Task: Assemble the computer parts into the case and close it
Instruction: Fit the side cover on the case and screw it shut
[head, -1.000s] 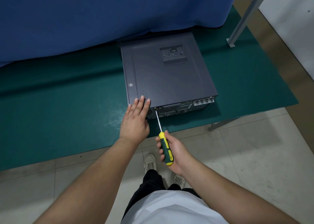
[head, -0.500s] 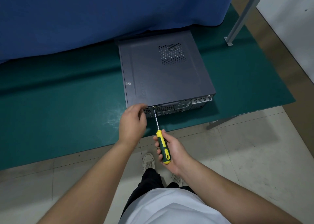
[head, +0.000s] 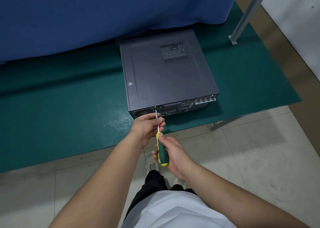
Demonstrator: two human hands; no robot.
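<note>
Grey steel covers the computer case [head: 166,75] on every side you can see: it lies flat on the green counter [head: 60,115] at about 12 o'clock from you, side panel on, so whatever parts sit inside are hidden apart from a glimpse through the mesh vent at 1 o'clock on the lid. You look to be at the closing step, fastening the panel at the rear edge. Your right hand [head: 173,151] wraps loosely round the handle of the screwdriver [head: 160,141], with its tip set at the top of the rear face. Your left hand [head: 147,125] pinches the bare shaft just behind the tip. The next move probably calls for keeping the tip square in the screw head while you turn; the screw itself is too small to make out.
</note>
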